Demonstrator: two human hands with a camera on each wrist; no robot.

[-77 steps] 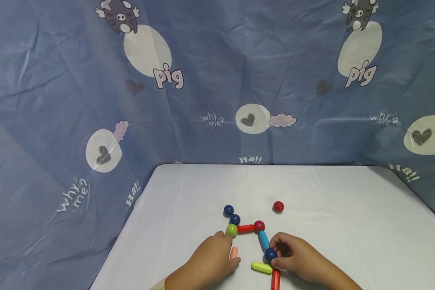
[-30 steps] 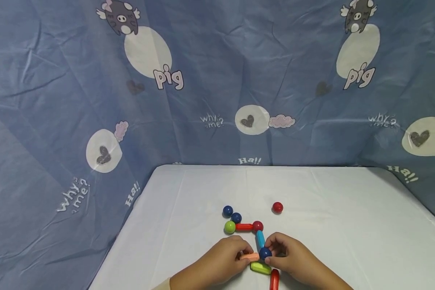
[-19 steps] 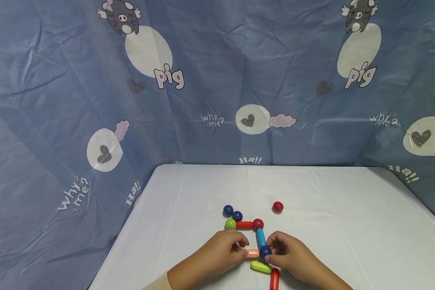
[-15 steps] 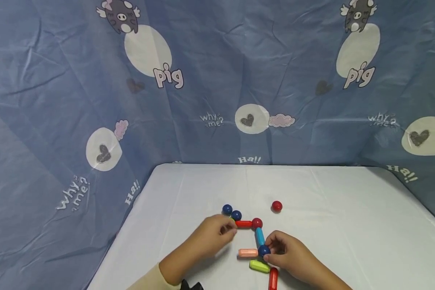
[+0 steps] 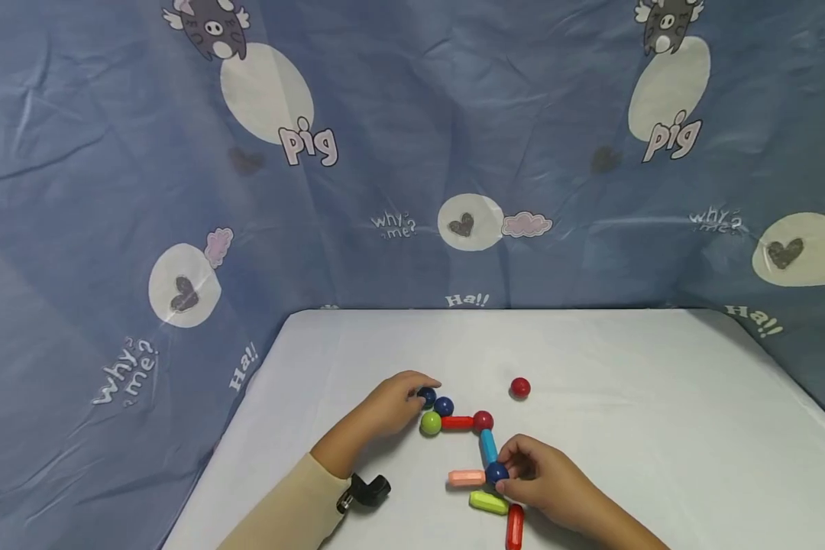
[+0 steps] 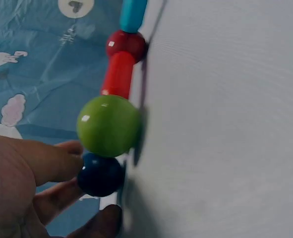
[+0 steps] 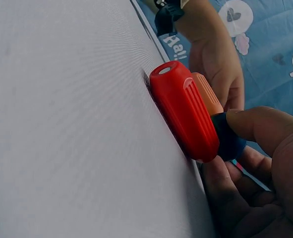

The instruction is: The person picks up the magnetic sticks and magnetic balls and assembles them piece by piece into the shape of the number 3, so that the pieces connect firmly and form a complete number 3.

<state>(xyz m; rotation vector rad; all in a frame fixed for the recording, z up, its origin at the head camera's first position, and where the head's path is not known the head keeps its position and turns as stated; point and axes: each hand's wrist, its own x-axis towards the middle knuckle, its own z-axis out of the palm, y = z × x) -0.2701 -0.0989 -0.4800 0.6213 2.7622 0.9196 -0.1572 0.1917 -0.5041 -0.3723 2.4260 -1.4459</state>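
Note:
In the head view my left hand (image 5: 390, 405) reaches around the far-left blue ball (image 5: 427, 396), thumb and fingers spread on either side of it. A second blue ball (image 5: 444, 406) lies beside it, close to a green ball (image 5: 431, 423). From the green ball a chain runs through a red stick (image 5: 457, 423), a dark red ball (image 5: 483, 421) and a light blue stick (image 5: 489, 447) to another blue ball (image 5: 497, 473). My right hand (image 5: 550, 480) pinches that last ball between thumb and fingers. A peach stick (image 5: 467, 478) touches its left side.
A lime stick (image 5: 488, 502) and a red stick (image 5: 515, 527) lie in front of the right hand. One loose red ball (image 5: 520, 388) sits farther back on the white table (image 5: 660, 412). A black device (image 5: 370, 490) is strapped at the left wrist. A blue printed cloth (image 5: 564, 168) hangs behind.
The left hand brought the peach stick against the blue ball, let it go, then moved back and left to the far blue balls. The right hand keeps its pinch.

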